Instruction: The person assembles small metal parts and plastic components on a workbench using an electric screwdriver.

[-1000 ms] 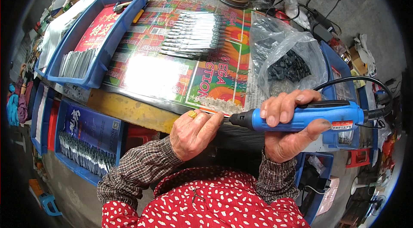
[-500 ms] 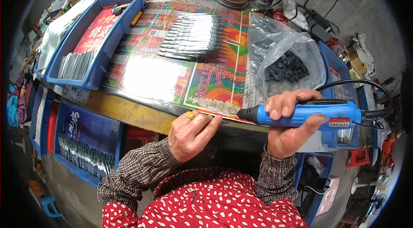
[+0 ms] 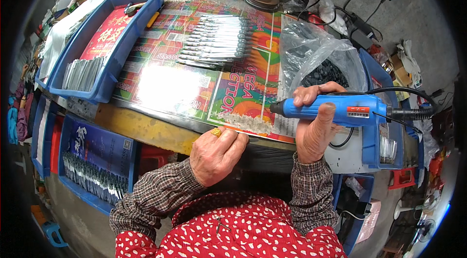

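Observation:
My right hand (image 3: 314, 134) grips a blue corded power tool (image 3: 343, 108), held level above the table's front right, its black tip pointing left. My left hand (image 3: 216, 156), with a gold ring, rests at the table's front edge with its fingers curled in; I see nothing in it. A small heap of pale shavings (image 3: 245, 122) lies just beyond its fingertips, on a colourful printed sheet (image 3: 165, 78). Farther back on the sheet, several slim metal pieces (image 3: 216, 39) lie in a neat row.
A clear plastic bag of small black parts (image 3: 326, 71) sits behind the tool. A blue tray (image 3: 114, 71) with metal pieces and a red packet stands at the left. Blue crates (image 3: 97, 160) sit below the table at left, a blue bin (image 3: 384, 136) at right.
The tool and my right hand have shifted right and away from my left hand. My left hand has drawn back from the tool tip to the table edge.

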Available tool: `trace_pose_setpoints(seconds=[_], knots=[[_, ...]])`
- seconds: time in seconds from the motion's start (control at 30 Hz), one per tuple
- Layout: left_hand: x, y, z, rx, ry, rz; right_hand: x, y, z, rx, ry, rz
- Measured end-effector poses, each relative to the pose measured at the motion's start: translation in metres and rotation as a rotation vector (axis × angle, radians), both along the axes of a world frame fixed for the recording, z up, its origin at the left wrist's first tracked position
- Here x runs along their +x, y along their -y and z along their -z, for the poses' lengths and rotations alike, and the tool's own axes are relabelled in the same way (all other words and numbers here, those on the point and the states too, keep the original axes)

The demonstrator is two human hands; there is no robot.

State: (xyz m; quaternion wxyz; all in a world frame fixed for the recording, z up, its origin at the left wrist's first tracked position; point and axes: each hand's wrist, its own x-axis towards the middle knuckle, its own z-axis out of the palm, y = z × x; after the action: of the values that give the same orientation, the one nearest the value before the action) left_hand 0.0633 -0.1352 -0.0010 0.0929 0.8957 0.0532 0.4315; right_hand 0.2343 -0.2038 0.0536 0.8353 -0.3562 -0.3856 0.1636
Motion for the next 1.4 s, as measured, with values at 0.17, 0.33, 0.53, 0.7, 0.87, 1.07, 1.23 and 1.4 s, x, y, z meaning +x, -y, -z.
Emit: trace_pose_setpoints(seconds=[0.17,0.33,0.53,0.7,0.87,1.07,1.23,1.4], knots=[[0.002,0.002,-0.001,-0.022,-0.013,-0.021,0.000,0.000,0.000,0.011,0.035,-0.019],[0.000,0.002,-0.002,-0.027,-0.056,-0.003,-0.004,-0.003,0.000,-0.026,0.027,-0.020],[0.002,0.001,-0.002,0.003,-0.015,0.002,-0.003,-0.008,0.002,-0.016,0.040,-0.032],[0.000,0.002,0.000,-0.002,-0.001,-0.011,-0.007,-0.004,-0.001,-0.064,0.007,-0.028],[0.001,0.003,-0.001,-0.033,0.009,0.002,-0.008,0.003,-0.003,-0.036,-0.018,-0.012],[0.001,0.002,0.001,-0.015,-0.002,-0.015,-0.012,0.014,-0.008,-0.024,-0.061,-0.024],[0.000,0.002,0.000,-0.025,-0.018,-0.003,-0.018,0.025,-0.014,-0.008,-0.084,-0.094],[0.000,0.003,-0.003,-0.112,0.027,0.019,-0.024,0.032,-0.019,0.040,-0.049,-0.109]])
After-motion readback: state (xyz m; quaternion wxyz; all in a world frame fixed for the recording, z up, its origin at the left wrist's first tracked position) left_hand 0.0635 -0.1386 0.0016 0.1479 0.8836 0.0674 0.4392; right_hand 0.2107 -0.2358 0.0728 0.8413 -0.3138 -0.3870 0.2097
